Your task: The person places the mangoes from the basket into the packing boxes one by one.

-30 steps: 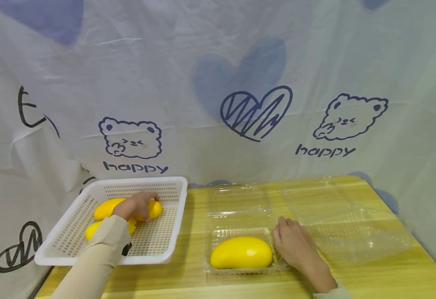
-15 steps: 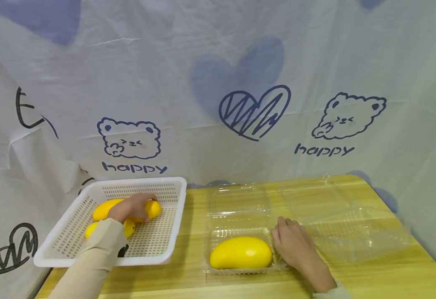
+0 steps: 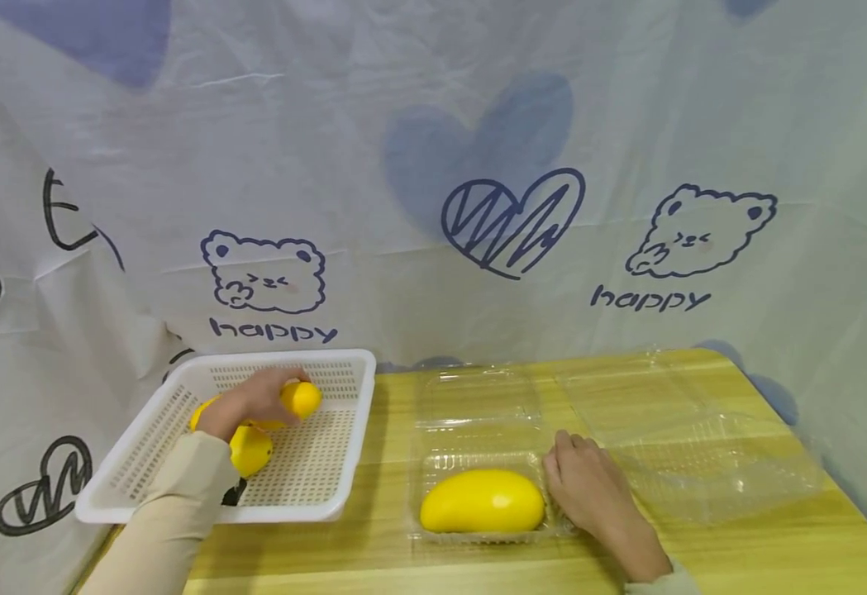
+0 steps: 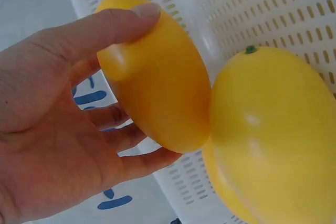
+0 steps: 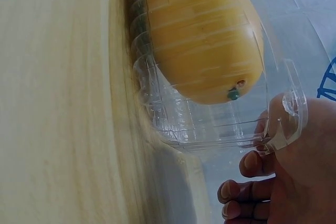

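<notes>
My left hand (image 3: pixel 254 398) is in the white perforated basket (image 3: pixel 292 514) and grips a yellow mango (image 3: pixel 302 399), thumb across its top and fingers under it in the left wrist view. Beside it lies another mango (image 4: pixel 273 129) with a green stem dot, overlapping one more yellow fruit behind. A clear plastic clamshell box (image 3: pixel 478 397) stands with its lid laid back. Inside the box rests a large mango (image 3: pixel 483 502), its green stem end facing the right wrist camera. At the box's right edge my right hand (image 3: pixel 593 487) pinches the rim, fingers curled.
A second clear plastic clamshell (image 3: pixel 716 471) lies opened out on the right of the wood-grain table (image 3: pixel 373 545). Behind the table hangs a pale cloth (image 3: pixel 373 165) printed with hearts and bears. A small black object (image 3: pixel 234 493) shows near the left sleeve at the basket.
The left hand and its mango have risen slightly within the basket, and the hand has shifted a little left. The right hand and the box have stayed put.
</notes>
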A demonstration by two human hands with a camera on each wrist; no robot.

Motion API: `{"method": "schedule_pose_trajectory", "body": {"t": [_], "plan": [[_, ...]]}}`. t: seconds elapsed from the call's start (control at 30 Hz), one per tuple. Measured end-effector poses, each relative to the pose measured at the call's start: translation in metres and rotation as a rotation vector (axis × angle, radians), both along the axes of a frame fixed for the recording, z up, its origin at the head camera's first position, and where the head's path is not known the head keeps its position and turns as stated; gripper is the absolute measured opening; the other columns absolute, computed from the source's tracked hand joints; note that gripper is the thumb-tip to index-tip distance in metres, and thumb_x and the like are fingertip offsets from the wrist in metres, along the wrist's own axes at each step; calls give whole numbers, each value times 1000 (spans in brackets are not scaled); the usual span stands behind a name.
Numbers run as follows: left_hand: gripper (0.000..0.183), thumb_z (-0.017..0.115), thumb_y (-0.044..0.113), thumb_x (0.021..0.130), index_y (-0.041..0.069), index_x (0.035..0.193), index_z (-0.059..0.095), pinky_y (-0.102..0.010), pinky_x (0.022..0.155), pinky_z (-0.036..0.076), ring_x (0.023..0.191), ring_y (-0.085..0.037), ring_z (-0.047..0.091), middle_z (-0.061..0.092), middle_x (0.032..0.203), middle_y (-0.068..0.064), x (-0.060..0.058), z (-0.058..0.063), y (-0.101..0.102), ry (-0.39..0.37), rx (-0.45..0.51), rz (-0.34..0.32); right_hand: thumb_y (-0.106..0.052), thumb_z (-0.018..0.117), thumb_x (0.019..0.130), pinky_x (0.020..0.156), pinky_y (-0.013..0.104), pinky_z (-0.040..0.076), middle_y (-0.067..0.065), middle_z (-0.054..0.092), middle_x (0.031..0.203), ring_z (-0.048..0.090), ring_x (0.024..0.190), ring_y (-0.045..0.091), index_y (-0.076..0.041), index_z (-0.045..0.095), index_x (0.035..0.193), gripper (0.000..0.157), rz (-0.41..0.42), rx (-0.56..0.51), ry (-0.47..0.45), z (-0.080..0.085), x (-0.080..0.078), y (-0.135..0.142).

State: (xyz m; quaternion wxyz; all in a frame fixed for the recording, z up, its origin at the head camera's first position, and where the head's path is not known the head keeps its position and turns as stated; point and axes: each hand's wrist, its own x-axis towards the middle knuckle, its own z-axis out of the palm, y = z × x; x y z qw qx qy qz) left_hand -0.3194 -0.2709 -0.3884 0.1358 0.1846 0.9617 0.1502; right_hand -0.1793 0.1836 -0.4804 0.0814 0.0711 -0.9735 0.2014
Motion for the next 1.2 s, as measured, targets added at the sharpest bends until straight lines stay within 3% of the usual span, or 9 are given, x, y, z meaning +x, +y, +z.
{"method": "schedule_pose_trajectory", "body": {"t": [0.27, 0.53, 0.9, 1.07, 1.2], "plan": [[64, 82, 15, 85, 2, 142, 54, -58, 95, 47, 104, -34, 58, 62, 127, -20, 2, 16, 1, 40, 44, 26, -13, 45, 104, 65, 38, 42, 4, 45, 72, 45, 68, 23, -10, 47, 82, 22, -7, -9, 3, 2, 0, 2], [66, 79, 18, 90, 3, 148, 50, -62, 95, 45, 110, -40, 54, 54, 134, -27, 9, 31, 5, 194, 87, 18, -12, 43, 104, 62, 35, 38, 4, 43, 71, 41, 67, 21, -11, 45, 81, 23, -7, -18, 9, 2, 1, 8], [67, 72, 26, 97, 4, 152, 40, -57, 87, 50, 108, -40, 53, 51, 135, -28, 28, 48, -1, 307, 212, 31, -13, 43, 104, 61, 34, 38, 3, 43, 71, 41, 66, 21, -11, 46, 82, 22, -7, -29, -2, 2, -1, 5], [68, 70, 29, 99, 6, 154, 38, -55, 88, 49, 108, -38, 53, 51, 136, -24, 38, 50, -5, 347, 269, 46, -13, 43, 105, 61, 34, 39, 4, 44, 71, 42, 67, 21, -10, 46, 83, 22, -11, -28, -17, 0, -1, 3], [68, 69, 30, 100, 7, 155, 36, -55, 86, 48, 107, -39, 51, 50, 135, -24, 49, 49, -9, 401, 319, 98, -14, 43, 106, 62, 35, 39, 4, 45, 73, 42, 68, 21, -11, 47, 83, 23, 3, -38, -40, -2, -1, 0]]}}
